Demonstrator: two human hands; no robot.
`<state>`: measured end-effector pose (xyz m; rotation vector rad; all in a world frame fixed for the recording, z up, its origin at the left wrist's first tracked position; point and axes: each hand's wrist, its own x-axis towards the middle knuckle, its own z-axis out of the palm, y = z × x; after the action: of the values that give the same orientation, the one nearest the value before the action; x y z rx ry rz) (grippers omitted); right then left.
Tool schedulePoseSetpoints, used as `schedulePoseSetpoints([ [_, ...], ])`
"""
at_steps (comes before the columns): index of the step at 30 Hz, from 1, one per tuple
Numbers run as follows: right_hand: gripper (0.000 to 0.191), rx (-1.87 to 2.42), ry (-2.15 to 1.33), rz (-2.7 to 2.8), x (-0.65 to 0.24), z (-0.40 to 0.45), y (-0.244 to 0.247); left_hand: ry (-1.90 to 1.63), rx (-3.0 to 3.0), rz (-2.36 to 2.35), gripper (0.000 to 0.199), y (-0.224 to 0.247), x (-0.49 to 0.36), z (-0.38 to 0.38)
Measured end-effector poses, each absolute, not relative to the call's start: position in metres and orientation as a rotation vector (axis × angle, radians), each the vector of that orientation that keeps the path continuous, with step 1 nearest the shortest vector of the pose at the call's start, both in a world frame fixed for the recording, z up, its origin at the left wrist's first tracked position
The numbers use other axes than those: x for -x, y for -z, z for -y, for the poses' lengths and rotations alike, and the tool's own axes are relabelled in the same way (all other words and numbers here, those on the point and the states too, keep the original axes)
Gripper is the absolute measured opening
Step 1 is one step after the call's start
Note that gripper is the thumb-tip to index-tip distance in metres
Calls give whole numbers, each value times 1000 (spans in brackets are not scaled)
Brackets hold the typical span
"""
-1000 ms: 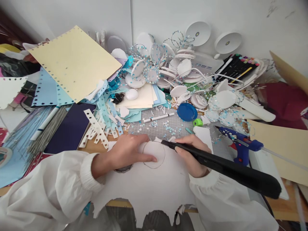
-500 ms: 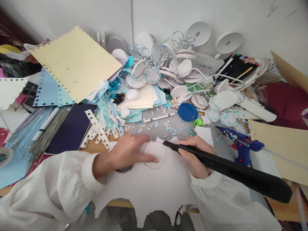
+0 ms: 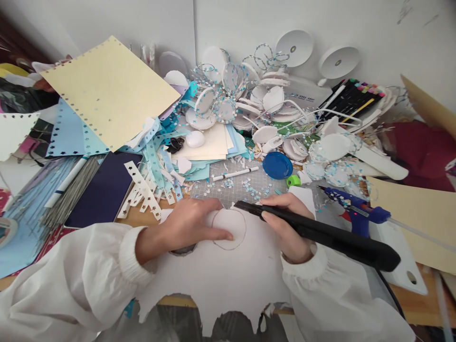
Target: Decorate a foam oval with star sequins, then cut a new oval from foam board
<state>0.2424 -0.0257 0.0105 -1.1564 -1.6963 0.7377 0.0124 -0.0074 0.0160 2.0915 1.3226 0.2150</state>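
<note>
A white board (image 3: 228, 280), perhaps foam, lies in front of me with ragged rounded cut-outs along its near edge and a hole beside my left hand. A circle (image 3: 230, 230) is drawn near its far edge. My left hand (image 3: 192, 223) grips the board there, its thumb pressed flat inside the circle and its fingers curled at the far side. In my right hand (image 3: 290, 228) is a long black cutter (image 3: 327, 237), fingers wrapped around its front part. The cutter's narrow tip points left and rests at the board's far edge, by the circle's top right.
A blue glue gun (image 3: 356, 209) with a red light stands at the right. Behind the board are a blue lid (image 3: 278, 165), a white pen (image 3: 235, 173) and scattered star confetti on a grey cutting mat (image 3: 217, 190). Punched paper sheets (image 3: 114, 90) and wire stems (image 3: 73, 194) lie left.
The cutter's tip has moved left along the board's far edge, past the circle's right side, and its rear end has swung up and left. My left hand stays put.
</note>
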Motion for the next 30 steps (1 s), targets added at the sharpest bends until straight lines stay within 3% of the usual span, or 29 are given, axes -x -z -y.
schedulePoseSetpoints([
  [10, 16, 972, -733, 2043, -229, 17, -28, -210, -2088, -1341, 45, -18, -14, 7],
  [18, 13, 1332, -628, 1553, -234, 27, -14, -224, -2082, -1325, 47, -15, -12, 7],
  [30, 11, 1403, -599, 1637, -221, 30, -10, -234, -2083, -1327, 49, -12, -13, 7],
])
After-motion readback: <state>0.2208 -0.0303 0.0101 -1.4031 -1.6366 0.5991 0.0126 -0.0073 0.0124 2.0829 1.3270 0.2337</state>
